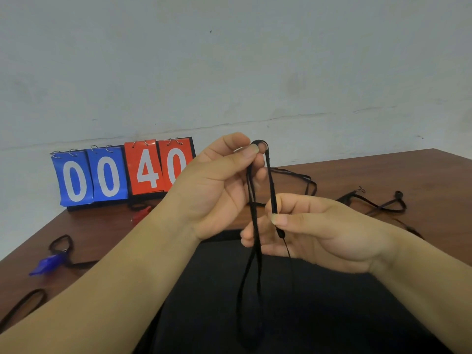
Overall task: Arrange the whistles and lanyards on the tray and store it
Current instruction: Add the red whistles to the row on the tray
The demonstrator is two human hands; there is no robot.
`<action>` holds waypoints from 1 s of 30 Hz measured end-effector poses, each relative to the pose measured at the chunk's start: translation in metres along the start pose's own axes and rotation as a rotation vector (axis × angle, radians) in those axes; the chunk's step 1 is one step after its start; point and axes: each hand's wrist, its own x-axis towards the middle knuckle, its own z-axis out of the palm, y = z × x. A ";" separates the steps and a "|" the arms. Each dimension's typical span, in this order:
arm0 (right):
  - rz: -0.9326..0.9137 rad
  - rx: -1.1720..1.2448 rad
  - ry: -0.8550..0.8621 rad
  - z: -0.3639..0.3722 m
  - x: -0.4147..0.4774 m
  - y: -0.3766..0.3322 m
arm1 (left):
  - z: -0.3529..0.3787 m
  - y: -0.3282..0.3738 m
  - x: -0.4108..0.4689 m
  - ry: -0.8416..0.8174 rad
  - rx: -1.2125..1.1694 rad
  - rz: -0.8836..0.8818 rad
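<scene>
A black lanyard (256, 251) hangs in front of me over the black tray (319, 315). My left hand (219, 190) pinches its folded top between thumb and forefinger. My right hand (314, 231) pinches the thicker cord end lower down, and the long loop dangles below both hands. A blue whistle (47, 264) with a black lanyard lies on the table at the left. A red whistle (140, 215) shows partly behind my left forearm. More black lanyards lie at the back (304, 180) and at the right (378, 203).
A flip scoreboard (122, 172) reading 00 and 40 stands against the white wall at the back left. The brown wooden table (383, 175) ends at the wall. Another black lanyard loop (25, 305) lies near the left front edge.
</scene>
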 end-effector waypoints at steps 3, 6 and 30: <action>-0.009 0.075 -0.003 0.000 -0.001 -0.001 | -0.002 0.001 0.001 0.046 0.037 0.017; 0.006 0.074 0.064 -0.003 -0.002 -0.006 | -0.006 0.004 0.003 0.100 0.091 0.021; 0.038 -0.167 0.395 -0.038 -0.007 -0.023 | -0.048 0.029 0.005 0.225 1.273 0.017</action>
